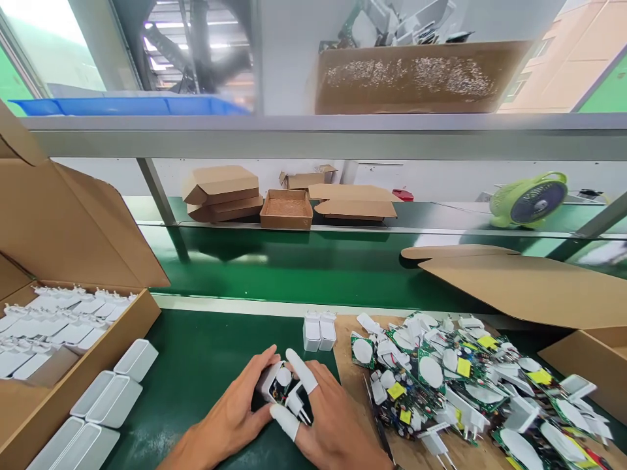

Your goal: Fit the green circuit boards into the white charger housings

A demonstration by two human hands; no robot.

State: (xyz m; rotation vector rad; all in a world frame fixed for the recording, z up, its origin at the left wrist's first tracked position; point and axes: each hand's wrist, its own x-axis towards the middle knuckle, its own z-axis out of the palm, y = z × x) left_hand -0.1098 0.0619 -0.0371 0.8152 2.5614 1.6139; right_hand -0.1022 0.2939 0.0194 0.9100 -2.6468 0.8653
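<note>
Now a white case (265, 385) is pinched by left hand (240, 406) and right hand (327, 412), left of the cardboard sheet's (343, 349) edge; farther left, room is shown on green table (200, 356).

Your dark green bench top (196, 352) carries an open cardboard box (112, 339) at your left, with white cases (115, 399) lying along its side. Toward the bench's far edge stand two small white blocks (312, 334), close together. Just right of them lies a brown board (345, 375), largely covered by a heap of circuit boards (431, 372). Another open carton (580, 362) sits beyond that heap, to your right.
</note>
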